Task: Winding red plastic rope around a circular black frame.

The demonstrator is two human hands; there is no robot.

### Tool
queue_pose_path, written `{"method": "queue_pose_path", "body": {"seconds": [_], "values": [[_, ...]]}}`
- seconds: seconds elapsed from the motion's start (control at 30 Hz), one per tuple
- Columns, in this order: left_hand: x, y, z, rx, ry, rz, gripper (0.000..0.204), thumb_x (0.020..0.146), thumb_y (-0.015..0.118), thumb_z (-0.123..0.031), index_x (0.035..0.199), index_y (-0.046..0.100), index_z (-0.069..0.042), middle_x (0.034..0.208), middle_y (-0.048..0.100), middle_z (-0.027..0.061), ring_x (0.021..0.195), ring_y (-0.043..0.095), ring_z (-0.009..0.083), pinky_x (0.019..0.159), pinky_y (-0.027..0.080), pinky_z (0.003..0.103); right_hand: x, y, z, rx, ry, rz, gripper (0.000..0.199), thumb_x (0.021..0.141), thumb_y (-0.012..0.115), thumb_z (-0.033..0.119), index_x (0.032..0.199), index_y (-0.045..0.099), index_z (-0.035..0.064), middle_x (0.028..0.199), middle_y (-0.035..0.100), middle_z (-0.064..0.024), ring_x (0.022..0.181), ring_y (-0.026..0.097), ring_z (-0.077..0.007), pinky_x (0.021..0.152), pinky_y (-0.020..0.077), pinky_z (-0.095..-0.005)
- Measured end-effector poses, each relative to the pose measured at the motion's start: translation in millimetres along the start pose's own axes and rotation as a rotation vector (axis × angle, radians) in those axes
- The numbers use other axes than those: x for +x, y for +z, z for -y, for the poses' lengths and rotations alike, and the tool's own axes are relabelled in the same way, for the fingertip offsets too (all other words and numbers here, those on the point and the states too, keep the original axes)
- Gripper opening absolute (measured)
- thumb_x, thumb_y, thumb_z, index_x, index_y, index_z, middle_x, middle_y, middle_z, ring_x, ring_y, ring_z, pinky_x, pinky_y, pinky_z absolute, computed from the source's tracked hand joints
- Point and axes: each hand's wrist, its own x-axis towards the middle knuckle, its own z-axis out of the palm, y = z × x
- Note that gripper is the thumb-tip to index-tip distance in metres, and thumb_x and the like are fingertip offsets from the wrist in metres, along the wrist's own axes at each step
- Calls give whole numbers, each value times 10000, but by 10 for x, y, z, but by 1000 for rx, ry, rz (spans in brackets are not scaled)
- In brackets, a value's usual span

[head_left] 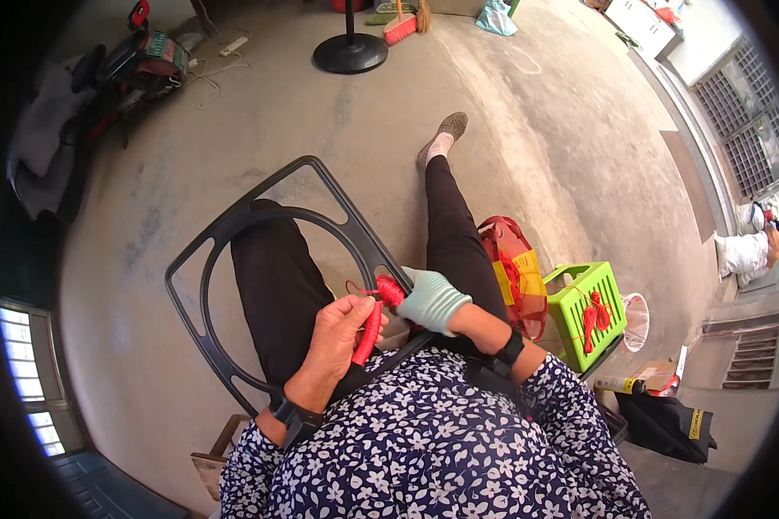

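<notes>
A black frame (201, 268) with a large round opening lies tilted across my lap. Red cord (368, 337) is wound tightly round one of its bars, close to my body. My bare left hand (342, 324) is closed at this winding, thumb and forefinger pinching the cord at its upper end. A loose bundle of the same red cord (390, 291) sits just beyond. My right hand (433, 301), in a pale green glove, is closed at that bundle beside the frame's right bar. Its fingertips are partly hidden.
To my right, a green plastic stool (584, 303) carries another red cord bundle (595, 320). A red and yellow bag (518, 272) stands beside it, with a white basket (635, 322) behind. A round black stand base (350, 54) and a red broom (400, 29) are ahead; a scooter (134, 73) is far left.
</notes>
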Motion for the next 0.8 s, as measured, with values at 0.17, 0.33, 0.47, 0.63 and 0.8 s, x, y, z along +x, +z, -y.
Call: {"method": "queue_pose_path", "body": {"seconds": [0.17, 0.33, 0.47, 0.63, 0.8], "values": [[4, -66, 24, -26, -21, 39, 223, 945, 557, -245, 927, 592, -25, 783, 649, 98, 622, 618, 148, 573, 534, 264, -148, -338, -344, 390, 76, 265, 480, 786, 688, 305, 1125, 587, -19, 942, 646, -75, 857, 593, -120, 762, 478, -252], [15, -80, -18, -93, -42, 60, 250, 947, 551, -274, 944, 588, -27, 807, 648, 95, 644, 614, 144, 596, 531, 266, -587, -659, -859, 1310, -167, -86, 304, 839, 664, 282, 989, 593, 27, 940, 622, -79, 953, 606, -209, 891, 479, -342], [31, -135, 2, -115, -36, 65, 255, 945, 554, -283, 964, 581, -30, 807, 645, 91, 643, 610, 142, 605, 532, 265, -871, -942, -1205, 1620, -156, -464, 376, 877, 629, 385, 971, 556, 28, 820, 572, -48, 781, 575, -154, 752, 490, -296], [31, -133, -13, -112, -41, 68, 244, 945, 553, -279, 957, 575, -37, 807, 645, 95, 642, 611, 144, 602, 532, 264, -1220, -1256, -1739, 1768, -174, -476, 315, 948, 541, 344, 975, 538, 30, 653, 443, 42, 513, 415, -63, 519, 400, -247], [15, -90, -55, -160, -15, 54, 211, 946, 551, -257, 928, 566, -47, 793, 648, 110, 629, 613, 153, 585, 535, 276, -1020, -1355, -1835, 1511, 69, -608, 379, 889, 615, 396, 1014, 557, 43, 684, 522, 1, 598, 513, -110, 577, 455, -282]]}}
